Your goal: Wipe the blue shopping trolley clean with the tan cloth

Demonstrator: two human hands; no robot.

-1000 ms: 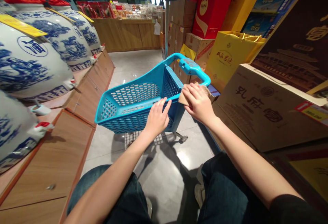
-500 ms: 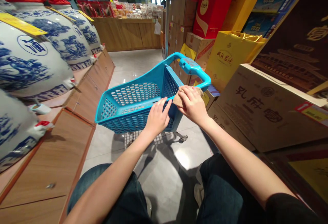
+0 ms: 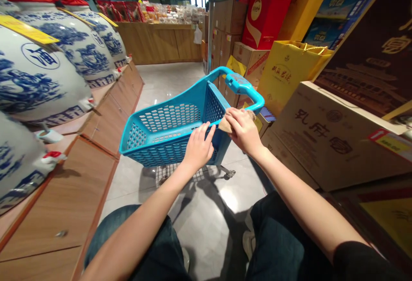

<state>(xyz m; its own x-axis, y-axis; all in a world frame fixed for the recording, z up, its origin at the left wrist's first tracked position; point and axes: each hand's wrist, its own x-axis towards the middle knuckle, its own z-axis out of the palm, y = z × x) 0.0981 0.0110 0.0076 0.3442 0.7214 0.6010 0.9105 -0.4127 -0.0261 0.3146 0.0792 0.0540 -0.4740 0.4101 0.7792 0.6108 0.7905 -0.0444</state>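
Note:
A blue plastic shopping cart (image 3: 162, 141) stands in front of me, its basket rim sloping up to a looped handle. My left hand (image 3: 198, 146) holds the cart's near rim, its fingers laid over the edge. In my right hand (image 3: 242, 130) is a folded tan cloth (image 3: 226, 125), pressed on the near side of the rim just below the handle. My fingers lie over the cloth and hide part of it and of the rim beneath.
Large blue-and-white porcelain jars (image 3: 41, 71) line a wooden cabinet (image 3: 64, 195) on the left. Cardboard boxes (image 3: 337, 139), a yellow gift bag (image 3: 283, 73) and a red bag (image 3: 268, 10) crowd the right. A counter (image 3: 164, 43) with packaged goods stands beyond the tiled floor.
My right hand has shifted very slightly to the right with the cloth along the rim. My left hand and the cart look unmoved.

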